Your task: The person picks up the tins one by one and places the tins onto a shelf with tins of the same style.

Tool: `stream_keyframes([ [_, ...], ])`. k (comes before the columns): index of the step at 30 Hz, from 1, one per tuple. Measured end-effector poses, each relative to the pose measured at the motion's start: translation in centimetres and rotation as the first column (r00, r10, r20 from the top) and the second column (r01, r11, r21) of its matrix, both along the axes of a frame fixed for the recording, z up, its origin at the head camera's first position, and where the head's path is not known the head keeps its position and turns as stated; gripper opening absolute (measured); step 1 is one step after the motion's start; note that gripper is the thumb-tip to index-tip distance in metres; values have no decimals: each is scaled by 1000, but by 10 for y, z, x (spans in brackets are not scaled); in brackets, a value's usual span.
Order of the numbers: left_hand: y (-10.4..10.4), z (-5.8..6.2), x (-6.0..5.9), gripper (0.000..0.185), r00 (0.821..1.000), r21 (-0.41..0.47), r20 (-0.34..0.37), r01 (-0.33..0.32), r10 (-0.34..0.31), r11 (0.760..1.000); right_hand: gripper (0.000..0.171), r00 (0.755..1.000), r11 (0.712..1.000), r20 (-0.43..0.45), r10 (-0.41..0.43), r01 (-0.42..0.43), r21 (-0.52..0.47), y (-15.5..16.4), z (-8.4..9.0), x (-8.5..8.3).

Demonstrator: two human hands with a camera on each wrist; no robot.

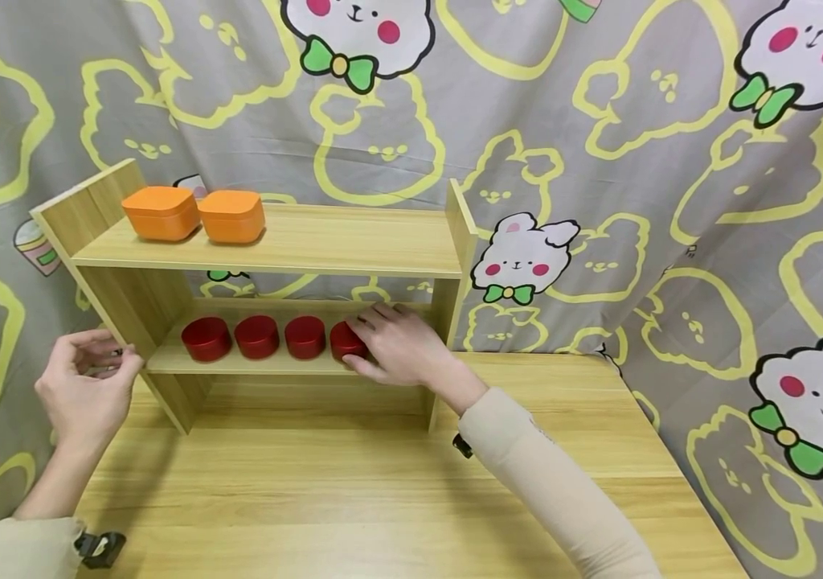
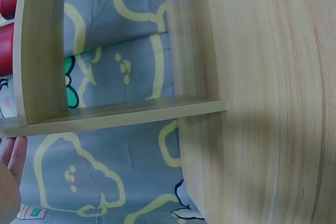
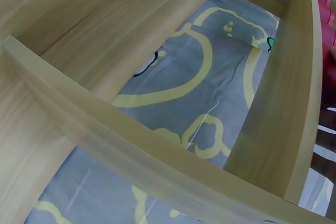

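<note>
on the lower board of the wooden shelf (image 1: 274, 241), at the right end of a row, sits the fourth red tin (image 1: 346, 342); the right hand (image 1: 397, 346) covers most of it, fingers curled round its right side and top, so only its left face and a bit of the lid show. whether the thumb presses the front of it is hard to make out. left of it on the same board stand three more red tins (image 1: 256, 336), round, low and glossy, evenly spaced and apart from each other. from the right wrist view these tins are only a red sliver at the right edge, cut off by the frame, and the hand itself is barely seen.

at the shelf's left upright the left hand (image 1: 86, 386) hovers with fingers loosely bent, gripping nothing; the fingertips lie just beside the upright's edge, and i cannot tell if they touch it. the left wrist view catches only a slice of palm at its lower left corner.

on the shelf's top board, toward its left end, two orange boxes (image 1: 194, 214) with rounded corners and matte lids sit touching side by side. the shelf is pale wood-grain board and stands on a table (image 1: 382, 498) of like grain. behind the shelf hangs a grey cloth (image 1: 599, 161) printed with yellow outlines and white bears.
</note>
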State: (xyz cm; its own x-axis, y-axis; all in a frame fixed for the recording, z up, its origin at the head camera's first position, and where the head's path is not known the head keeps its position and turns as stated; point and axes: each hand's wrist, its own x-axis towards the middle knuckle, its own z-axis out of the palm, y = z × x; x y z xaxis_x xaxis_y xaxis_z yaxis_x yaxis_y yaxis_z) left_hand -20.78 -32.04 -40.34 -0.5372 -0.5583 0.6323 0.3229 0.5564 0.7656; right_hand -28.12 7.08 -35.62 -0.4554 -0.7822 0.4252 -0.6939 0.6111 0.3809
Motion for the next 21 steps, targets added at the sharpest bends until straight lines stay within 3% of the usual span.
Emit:
stream_keyframes([
  [14, 8, 7, 4, 22, 1000, 2, -8, 5, -5, 1000, 54, 999, 999, -11, -30, 30, -12, -1, 0, -3],
  [21, 5, 4, 2, 23, 1000, 6, -1, -2, 2, 1000, 61, 999, 999, -3, -44, 44, -20, 0, 1, 0],
])
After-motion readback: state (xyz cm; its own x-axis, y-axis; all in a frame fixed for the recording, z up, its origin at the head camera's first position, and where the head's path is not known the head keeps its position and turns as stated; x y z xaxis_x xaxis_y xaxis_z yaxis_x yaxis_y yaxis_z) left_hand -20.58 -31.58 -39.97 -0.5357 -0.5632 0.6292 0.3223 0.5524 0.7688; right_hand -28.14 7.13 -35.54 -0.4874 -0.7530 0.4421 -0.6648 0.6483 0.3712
